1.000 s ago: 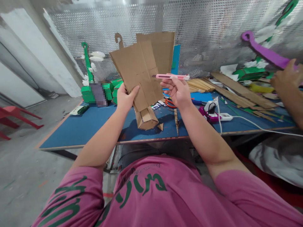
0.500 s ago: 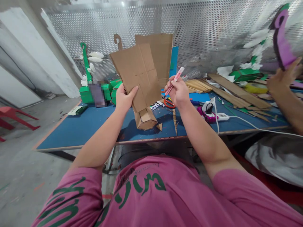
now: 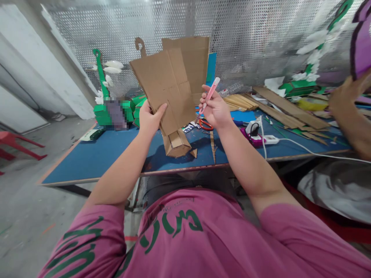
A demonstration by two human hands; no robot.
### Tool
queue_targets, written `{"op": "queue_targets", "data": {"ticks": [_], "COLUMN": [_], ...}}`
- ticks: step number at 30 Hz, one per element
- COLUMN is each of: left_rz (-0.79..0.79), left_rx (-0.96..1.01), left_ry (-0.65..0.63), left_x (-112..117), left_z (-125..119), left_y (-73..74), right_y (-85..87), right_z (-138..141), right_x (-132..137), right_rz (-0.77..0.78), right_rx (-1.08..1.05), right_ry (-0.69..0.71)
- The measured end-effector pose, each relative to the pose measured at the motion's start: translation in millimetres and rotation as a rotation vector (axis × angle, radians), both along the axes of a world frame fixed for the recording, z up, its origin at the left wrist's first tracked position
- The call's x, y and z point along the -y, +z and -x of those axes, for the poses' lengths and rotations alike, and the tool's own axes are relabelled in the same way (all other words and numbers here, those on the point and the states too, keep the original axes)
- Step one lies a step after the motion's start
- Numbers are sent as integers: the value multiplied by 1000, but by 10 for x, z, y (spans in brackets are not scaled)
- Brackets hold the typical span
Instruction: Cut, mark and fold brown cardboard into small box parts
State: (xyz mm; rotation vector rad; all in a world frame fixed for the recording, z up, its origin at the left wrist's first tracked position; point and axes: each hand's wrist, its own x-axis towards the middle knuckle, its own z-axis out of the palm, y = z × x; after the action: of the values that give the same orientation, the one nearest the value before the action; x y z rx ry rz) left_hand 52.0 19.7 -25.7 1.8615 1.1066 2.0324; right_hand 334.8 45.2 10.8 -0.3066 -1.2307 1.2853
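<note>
My left hand (image 3: pixel 151 117) grips the left edge of a flat cardboard piece (image 3: pixel 166 83), thumb on its near face and the fingers hidden behind. Below that piece, a folded cardboard box form (image 3: pixel 177 144) rests on the blue table (image 3: pixel 121 154); I cannot tell whether the two are joined. In my right hand (image 3: pixel 216 110) is a pink utility knife (image 3: pixel 211 92), its white end up and its blade end pointing down to the left, apart from the cardboard. A larger cardboard panel (image 3: pixel 197 63) stands behind.
Orange-handled scissors (image 3: pixel 206 124) and cardboard scraps (image 3: pixel 213 146) lie on the table. To the right are a purple power adapter (image 3: pixel 252 137) with a white cable and long cardboard strips (image 3: pixel 290 108). Green models (image 3: pixel 101 116) stand at left. Another person's arm (image 3: pixel 348 112) holds a purple piece (image 3: pixel 363 50).
My right hand has turned the knife slightly and its fingers have loosened and shifted along it. The other person's purple piece has moved right. The whole view has shifted a little.
</note>
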Motion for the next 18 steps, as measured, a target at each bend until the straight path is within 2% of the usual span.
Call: {"op": "queue_targets", "data": {"ticks": [6, 12, 18], "left_rz": [-4, -1, 16], "left_rx": [3, -2, 17], "left_ry": [-16, -43, -48], "left_x": [0, 20, 65], "left_z": [-7, -14, -35], "left_y": [2, 15, 44], "right_y": [-68, -32, -26], "right_z": [-3, -48, 4], "right_x": [-63, 37, 78], "right_rz": [-92, -191, -175], "right_rx": [6, 68, 30], "right_ry": [-46, -120, -90]}}
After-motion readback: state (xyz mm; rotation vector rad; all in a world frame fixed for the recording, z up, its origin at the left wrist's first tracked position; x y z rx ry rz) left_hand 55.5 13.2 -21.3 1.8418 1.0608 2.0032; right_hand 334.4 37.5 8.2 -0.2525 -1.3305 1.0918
